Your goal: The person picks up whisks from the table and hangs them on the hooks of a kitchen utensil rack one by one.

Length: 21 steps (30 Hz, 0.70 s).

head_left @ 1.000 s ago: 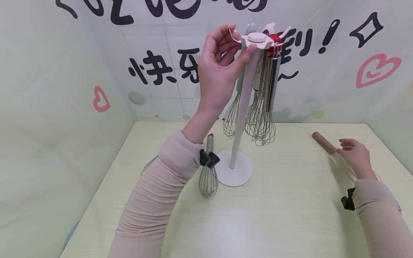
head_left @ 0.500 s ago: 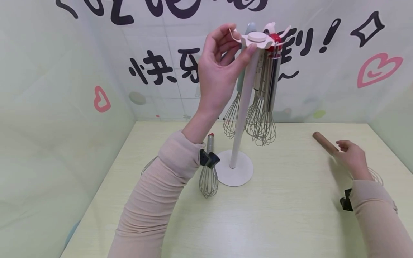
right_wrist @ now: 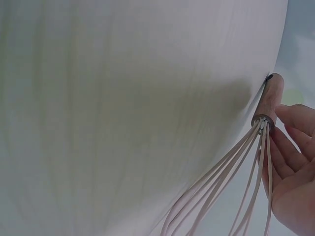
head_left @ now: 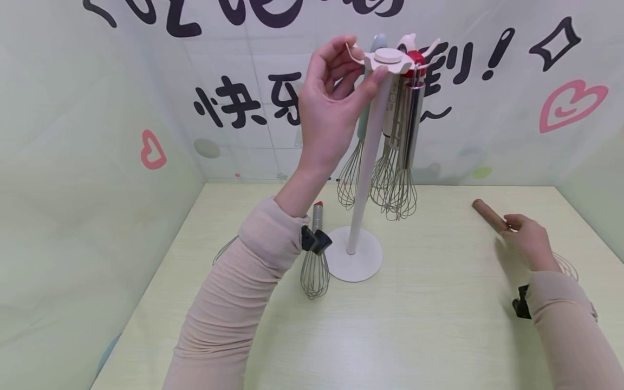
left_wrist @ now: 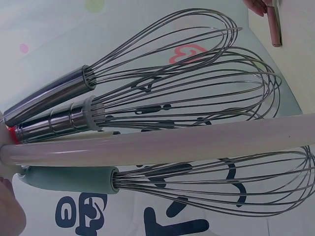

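My left hand (head_left: 331, 108) grips the rim of the white hook-topped stand (head_left: 388, 56), thumb in front and fingers behind. Several whisks hang from its hooks, among them a green-handled whisk (left_wrist: 74, 179), a steel-handled whisk (left_wrist: 49, 96) and a red-topped whisk (left_wrist: 51, 122). On the table at the right lies a wooden-handled whisk (head_left: 488, 214) with pale wires. My right hand (head_left: 528, 242) holds it where handle and wires meet; the right wrist view shows the thumb at the handle (right_wrist: 269, 101) and the fingers behind the wires.
A small red-tipped steel whisk (head_left: 314, 273) lies left of the stand's round base (head_left: 358, 265). Wires of another whisk (head_left: 223, 250) show beside my left sleeve. A printed cloth (head_left: 234, 151) hangs behind the pale table (head_left: 414, 325).
My right hand has moved slightly left along the wooden-handled whisk, from its wires toward the handle, and its fingers have come in around it. The left hand and stand stay put.
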Each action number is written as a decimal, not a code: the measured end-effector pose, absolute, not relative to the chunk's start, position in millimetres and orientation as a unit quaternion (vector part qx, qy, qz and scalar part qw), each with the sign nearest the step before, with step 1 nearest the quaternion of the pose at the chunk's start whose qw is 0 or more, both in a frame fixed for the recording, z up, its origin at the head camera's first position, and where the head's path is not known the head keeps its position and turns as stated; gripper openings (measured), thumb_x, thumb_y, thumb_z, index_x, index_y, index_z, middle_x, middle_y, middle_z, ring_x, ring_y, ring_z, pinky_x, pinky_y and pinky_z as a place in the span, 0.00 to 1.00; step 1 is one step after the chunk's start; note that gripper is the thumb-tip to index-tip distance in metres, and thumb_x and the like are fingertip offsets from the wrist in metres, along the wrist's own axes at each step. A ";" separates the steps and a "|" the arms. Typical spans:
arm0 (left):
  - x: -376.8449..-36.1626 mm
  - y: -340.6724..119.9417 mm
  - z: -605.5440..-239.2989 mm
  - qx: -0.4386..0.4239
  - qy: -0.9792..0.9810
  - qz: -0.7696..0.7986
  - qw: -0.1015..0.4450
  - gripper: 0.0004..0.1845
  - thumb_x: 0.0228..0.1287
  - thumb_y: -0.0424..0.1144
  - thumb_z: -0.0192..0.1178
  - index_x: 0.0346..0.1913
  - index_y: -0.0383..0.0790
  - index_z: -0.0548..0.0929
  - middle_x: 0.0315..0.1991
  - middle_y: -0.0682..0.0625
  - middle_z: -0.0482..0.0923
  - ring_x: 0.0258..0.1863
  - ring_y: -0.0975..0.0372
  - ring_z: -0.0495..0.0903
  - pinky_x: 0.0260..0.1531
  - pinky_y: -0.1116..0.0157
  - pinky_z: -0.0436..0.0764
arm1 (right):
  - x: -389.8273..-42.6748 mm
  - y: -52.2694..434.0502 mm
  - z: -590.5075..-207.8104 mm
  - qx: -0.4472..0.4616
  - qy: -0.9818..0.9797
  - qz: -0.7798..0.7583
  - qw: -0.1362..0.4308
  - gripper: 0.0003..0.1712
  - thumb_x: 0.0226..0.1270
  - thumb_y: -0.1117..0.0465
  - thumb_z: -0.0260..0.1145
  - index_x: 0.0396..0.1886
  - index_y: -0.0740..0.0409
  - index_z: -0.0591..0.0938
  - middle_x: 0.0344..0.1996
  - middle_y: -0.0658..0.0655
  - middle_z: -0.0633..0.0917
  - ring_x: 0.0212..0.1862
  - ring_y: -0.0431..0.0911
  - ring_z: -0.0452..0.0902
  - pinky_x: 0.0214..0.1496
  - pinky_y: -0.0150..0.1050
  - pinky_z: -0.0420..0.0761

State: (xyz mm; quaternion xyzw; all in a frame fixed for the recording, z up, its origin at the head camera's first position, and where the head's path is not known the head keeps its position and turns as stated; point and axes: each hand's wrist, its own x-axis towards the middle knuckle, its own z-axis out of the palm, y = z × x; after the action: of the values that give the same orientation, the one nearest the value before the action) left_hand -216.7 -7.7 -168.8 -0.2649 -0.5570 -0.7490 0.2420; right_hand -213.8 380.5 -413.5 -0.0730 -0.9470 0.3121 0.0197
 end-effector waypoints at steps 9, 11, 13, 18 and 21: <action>-216.6 -8.5 -169.2 -0.267 -0.555 -0.749 0.243 0.30 0.53 0.19 0.64 0.60 0.23 0.67 0.46 0.41 0.72 0.47 0.59 0.76 0.60 0.72 0.78 | -214.1 379.7 -414.0 -0.076 -0.950 0.303 0.016 0.26 0.69 0.63 0.54 0.61 0.78 0.66 0.55 0.81 0.71 0.56 0.73 0.67 0.57 0.66 0.69; -216.4 -8.6 -169.1 -0.267 -0.555 -0.750 0.243 0.30 0.53 0.19 0.64 0.60 0.23 0.67 0.46 0.41 0.72 0.47 0.59 0.76 0.59 0.72 0.78 | -213.9 378.4 -414.5 -0.071 -0.953 0.295 0.027 0.26 0.69 0.62 0.55 0.59 0.78 0.69 0.54 0.80 0.73 0.55 0.72 0.70 0.55 0.64 0.71; -216.3 -8.6 -169.0 -0.267 -0.554 -0.751 0.241 0.30 0.53 0.19 0.64 0.60 0.23 0.67 0.46 0.41 0.72 0.47 0.59 0.76 0.60 0.72 0.78 | -213.6 376.6 -414.7 -0.063 -0.956 0.284 0.039 0.25 0.69 0.61 0.56 0.57 0.77 0.71 0.52 0.79 0.75 0.53 0.71 0.72 0.52 0.62 0.72; -216.9 -7.9 -169.1 -0.266 -0.555 -0.750 0.241 0.30 0.53 0.20 0.64 0.59 0.23 0.67 0.46 0.41 0.72 0.47 0.59 0.76 0.59 0.72 0.78 | -213.2 373.2 -414.6 -0.059 -0.962 0.264 0.039 0.24 0.67 0.60 0.58 0.55 0.76 0.74 0.50 0.80 0.77 0.51 0.73 0.72 0.48 0.60 0.72; -217.2 -7.9 -168.9 -0.267 -0.555 -0.750 0.242 0.30 0.53 0.19 0.64 0.59 0.23 0.67 0.46 0.41 0.72 0.47 0.59 0.76 0.59 0.72 0.79 | -214.2 372.1 -413.7 -0.067 -0.963 0.261 0.021 0.25 0.67 0.59 0.59 0.55 0.76 0.75 0.50 0.81 0.76 0.50 0.72 0.71 0.44 0.55 0.74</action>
State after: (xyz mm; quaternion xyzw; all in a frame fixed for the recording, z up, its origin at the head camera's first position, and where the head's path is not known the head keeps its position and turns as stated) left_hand -217.2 -7.9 -168.9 -0.2668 -0.5552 -0.7498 0.2416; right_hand -214.2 372.1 -413.7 -0.0667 -0.9629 0.2607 0.0206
